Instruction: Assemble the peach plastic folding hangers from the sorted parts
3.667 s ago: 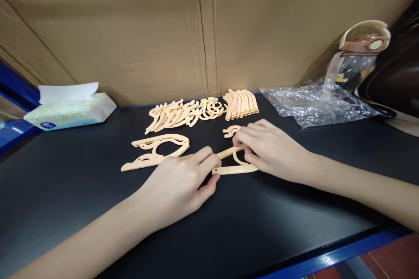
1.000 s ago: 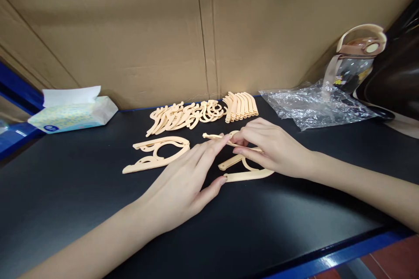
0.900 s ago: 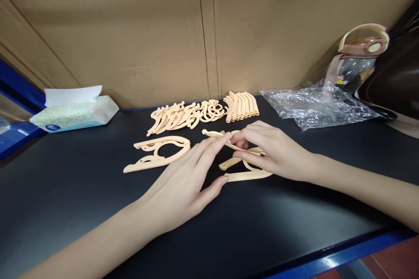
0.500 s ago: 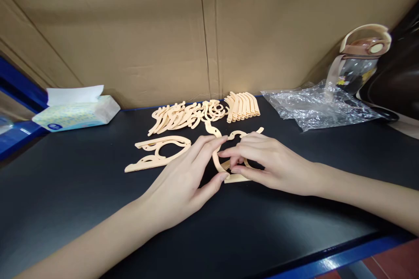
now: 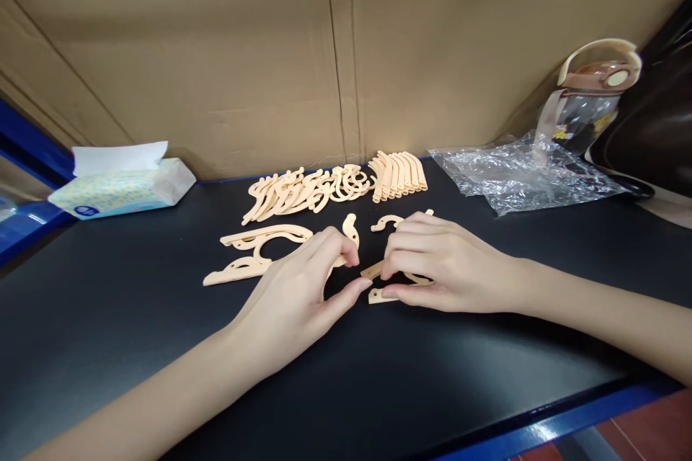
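My left hand (image 5: 308,270) has its fingers curled over a curved beige hanger piece (image 5: 351,227), whose lower part is mostly hidden behind them. Its thumb reaches out to the right. My right hand (image 5: 432,263) closes thumb and fingers on a beige hanger arm (image 5: 377,296) with a hole at its end. Another flat bar end (image 5: 373,270) shows just above, under the fingers. A small hook (image 5: 386,222) lies beyond the right hand. Left of my left hand rests a folded beige hanger (image 5: 238,272), flat on the table.
Behind the hands lie a pile of hanger pieces (image 5: 292,191) and a row of hanger arms (image 5: 400,174). A tissue pack (image 5: 122,187) is at the left. Crumpled clear plastic (image 5: 530,176) and a drink bottle (image 5: 589,101) occupy the right. Cardboard (image 5: 216,57) stands at the back.
My left hand has curled its fingers, and the curved piece has shifted left with it, away from the hanger arm. My right fingers have drawn back onto the arm, exposing its holed end.
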A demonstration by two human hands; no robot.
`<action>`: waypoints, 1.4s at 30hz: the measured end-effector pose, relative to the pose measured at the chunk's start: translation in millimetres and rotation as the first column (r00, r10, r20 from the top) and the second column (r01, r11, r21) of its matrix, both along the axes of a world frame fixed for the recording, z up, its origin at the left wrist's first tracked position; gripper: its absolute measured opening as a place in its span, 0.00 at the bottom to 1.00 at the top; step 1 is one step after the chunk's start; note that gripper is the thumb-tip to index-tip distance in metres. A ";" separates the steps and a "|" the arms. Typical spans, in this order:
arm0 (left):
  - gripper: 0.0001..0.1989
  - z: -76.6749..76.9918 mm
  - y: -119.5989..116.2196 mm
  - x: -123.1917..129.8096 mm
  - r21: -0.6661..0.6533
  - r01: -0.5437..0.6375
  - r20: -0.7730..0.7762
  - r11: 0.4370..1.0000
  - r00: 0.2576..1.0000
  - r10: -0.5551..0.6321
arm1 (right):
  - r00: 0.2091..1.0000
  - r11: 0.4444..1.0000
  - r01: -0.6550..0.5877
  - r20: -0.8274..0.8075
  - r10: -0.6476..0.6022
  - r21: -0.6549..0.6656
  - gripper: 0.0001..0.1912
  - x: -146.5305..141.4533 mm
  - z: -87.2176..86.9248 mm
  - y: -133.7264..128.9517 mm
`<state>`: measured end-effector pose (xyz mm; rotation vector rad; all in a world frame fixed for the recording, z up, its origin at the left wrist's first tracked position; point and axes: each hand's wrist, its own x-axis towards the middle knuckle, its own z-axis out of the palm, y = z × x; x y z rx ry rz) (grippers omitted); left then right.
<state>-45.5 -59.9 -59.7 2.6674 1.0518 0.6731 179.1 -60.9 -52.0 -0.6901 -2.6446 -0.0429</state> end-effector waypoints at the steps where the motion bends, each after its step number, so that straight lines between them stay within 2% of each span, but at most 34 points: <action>1: 0.06 -0.2 -0.1 0.0 0.000 -0.010 -0.008 1.000 1.000 0.010 | 1.000 1.000 0.000 0.024 0.000 0.019 0.16 0.1 -0.1 0.2; 7: 0.10 1.6 -1.4 0.4 0.045 -0.037 -0.060 0.998 0.997 0.039 | 0.993 0.996 -0.036 0.119 0.027 0.077 0.15 0.9 -2.5 1.0; 19: 0.10 2.4 0.0 0.8 0.156 0.068 -0.147 0.985 0.988 -0.045 | 0.986 0.998 0.019 0.162 -0.028 0.055 0.12 -0.3 -4.8 -1.8; 32: 0.11 3.6 -1.1 1.2 0.150 0.093 -0.143 0.984 0.987 -0.071 | 0.968 0.972 0.038 0.234 -0.093 0.231 0.18 -3.8 -8.7 -6.3; 42: 0.11 2.4 -0.6 0.6 0.146 0.088 -0.153 0.985 0.986 -0.065 | 0.963 0.936 0.020 0.246 -0.113 0.351 0.13 -3.7 -6.8 -12.4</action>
